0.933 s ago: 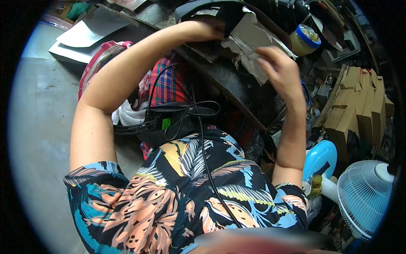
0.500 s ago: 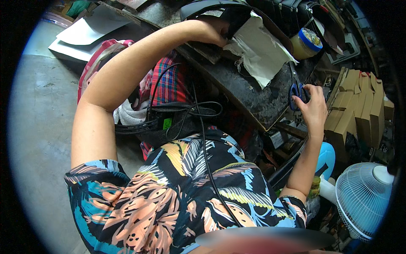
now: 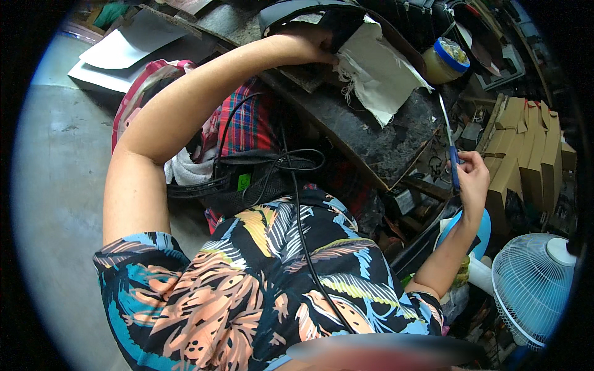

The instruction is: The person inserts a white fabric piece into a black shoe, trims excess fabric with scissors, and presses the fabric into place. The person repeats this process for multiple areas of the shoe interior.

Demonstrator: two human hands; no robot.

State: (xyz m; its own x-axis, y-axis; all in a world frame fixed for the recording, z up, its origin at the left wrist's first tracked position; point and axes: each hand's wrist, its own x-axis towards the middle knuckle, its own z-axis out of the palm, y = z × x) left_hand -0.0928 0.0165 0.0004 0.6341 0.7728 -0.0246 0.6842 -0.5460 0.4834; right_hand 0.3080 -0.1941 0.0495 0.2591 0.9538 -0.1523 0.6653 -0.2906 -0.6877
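In the head view, one pale cloth lies over the black table. Its edges are already ragged; no cut is under way, and what remains cannot be told. The right hand grips one pair of scissors, tip just beside the cloth. The left hand reaches its edge, fingers hidden, grasp unclear. One jar sits beyond.
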